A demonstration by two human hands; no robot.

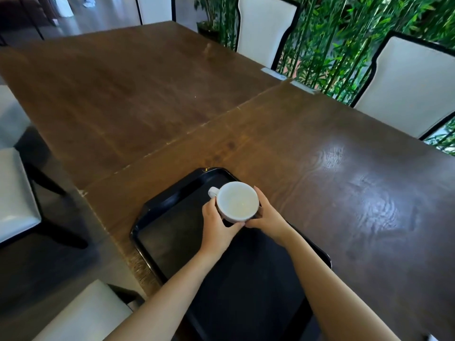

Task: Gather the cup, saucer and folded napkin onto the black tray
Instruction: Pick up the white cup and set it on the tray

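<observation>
Both forearms reaching out over black tray (172,244) on wooden bench (320,173). Left hand (216,226) and right hand (267,217) cupped around white cup (237,201), handle pointing far-left, held above tray's far end. Thumbs touching beneath cup.

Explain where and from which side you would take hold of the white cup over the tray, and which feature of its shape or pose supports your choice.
Grip the cup by its round body, fingers coming in from both sides, as the left hand and right hand do now. It is wide and upright, and its small handle points to the far left, away from the person, over the black tray.
</observation>
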